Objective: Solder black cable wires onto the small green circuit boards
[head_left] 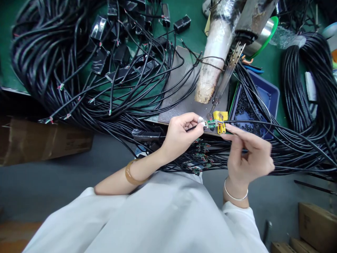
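Observation:
A small green circuit board (211, 123) with thin wires at both ends sits at the bench's front edge. My left hand (183, 135) is closed, pinching a black cable (191, 128) at the board's left end. A yellow clip (220, 122) stands at the board's right end, where another black cable (247, 122) runs off to the right. The fingertips of my right hand (249, 153) are closed at the clip's lower right side, just under that cable. The tip of a soldering iron (228, 75) points down, just above the board.
A whitish tube (212, 66) hangs over the grey work plate (181, 88). Right of it stands a blue tray (273, 92) holding small black pieces. Cable bundles (47, 45) crowd the left, and a coil (292, 80) lies right. More wired boards (201, 155) hang below the edge.

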The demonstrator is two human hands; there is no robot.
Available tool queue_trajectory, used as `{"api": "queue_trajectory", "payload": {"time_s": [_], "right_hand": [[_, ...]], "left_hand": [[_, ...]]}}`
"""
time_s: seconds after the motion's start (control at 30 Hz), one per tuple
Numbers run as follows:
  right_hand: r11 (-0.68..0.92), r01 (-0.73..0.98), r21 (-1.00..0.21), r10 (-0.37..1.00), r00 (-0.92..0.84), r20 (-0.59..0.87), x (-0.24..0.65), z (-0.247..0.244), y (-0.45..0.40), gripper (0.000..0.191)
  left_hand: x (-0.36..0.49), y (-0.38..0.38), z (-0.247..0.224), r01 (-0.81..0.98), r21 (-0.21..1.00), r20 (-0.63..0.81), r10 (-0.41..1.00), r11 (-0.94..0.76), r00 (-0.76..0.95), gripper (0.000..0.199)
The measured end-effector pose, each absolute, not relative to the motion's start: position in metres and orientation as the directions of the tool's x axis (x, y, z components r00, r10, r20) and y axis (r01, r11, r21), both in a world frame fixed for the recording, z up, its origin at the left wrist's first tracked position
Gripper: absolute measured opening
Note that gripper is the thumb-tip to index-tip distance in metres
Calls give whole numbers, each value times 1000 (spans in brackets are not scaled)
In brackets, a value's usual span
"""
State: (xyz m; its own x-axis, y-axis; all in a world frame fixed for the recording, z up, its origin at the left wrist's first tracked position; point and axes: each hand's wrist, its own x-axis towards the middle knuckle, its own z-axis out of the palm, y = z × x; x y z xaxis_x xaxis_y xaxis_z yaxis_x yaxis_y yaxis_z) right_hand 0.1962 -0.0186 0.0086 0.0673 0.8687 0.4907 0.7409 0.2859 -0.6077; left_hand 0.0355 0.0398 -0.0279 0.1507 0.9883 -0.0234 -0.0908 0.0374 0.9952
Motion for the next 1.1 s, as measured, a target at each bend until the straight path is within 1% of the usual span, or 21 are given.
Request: {"api": "queue_trajectory", "payload": {"time_s": [0.07, 0.1, 0.17, 0.2, 0.37, 0.53, 0.73, 0.87, 0.97, 1.1], "right_hand": [[324, 805, -497, 851, -18, 525, 193, 8, -12, 28], [356, 810, -467, 832, -47, 552, 190, 7, -8, 22], [385, 773, -504, 843, -72, 533, 186, 2, 0, 13], [389, 750, -535, 846, -62, 529, 184, -1, 3, 12], [332, 643, -690, 877, 60, 478, 182, -8, 8, 12], [333, 598, -729, 877, 87, 472, 182, -8, 10, 12], [329, 611, -720, 876, 86, 474, 181, -8, 13, 11], [326, 616, -717, 874, 92, 477, 180, -5, 12, 12], [345, 647, -680, 860, 72, 505, 180, -4, 10, 14], [381, 699, -605, 842, 7, 539, 182, -8, 7, 15]], "left_hand": [[36, 39, -27, -83, 996, -21, 987, 34, 156, 9], [36, 39, -26, -79, 996, -19, 987, 32, 158, 9], [37, 40, -24, -79, 996, -20, 987, 33, 159, 9], [38, 41, -24, -81, 996, -21, 987, 35, 156, 9], [41, 45, -20, -86, 995, -34, 990, 45, 133, 8], [44, 47, -19, -99, 994, -22, 993, 34, 118, 10], [46, 48, -17, -87, 996, -21, 996, 29, 90, 10], [46, 48, -14, -112, 993, -15, 996, 25, 84, 8], [45, 48, -13, -127, 991, -26, 996, 38, 90, 7], [42, 48, -15, -105, 991, -66, 990, 79, 123, 7]]}}
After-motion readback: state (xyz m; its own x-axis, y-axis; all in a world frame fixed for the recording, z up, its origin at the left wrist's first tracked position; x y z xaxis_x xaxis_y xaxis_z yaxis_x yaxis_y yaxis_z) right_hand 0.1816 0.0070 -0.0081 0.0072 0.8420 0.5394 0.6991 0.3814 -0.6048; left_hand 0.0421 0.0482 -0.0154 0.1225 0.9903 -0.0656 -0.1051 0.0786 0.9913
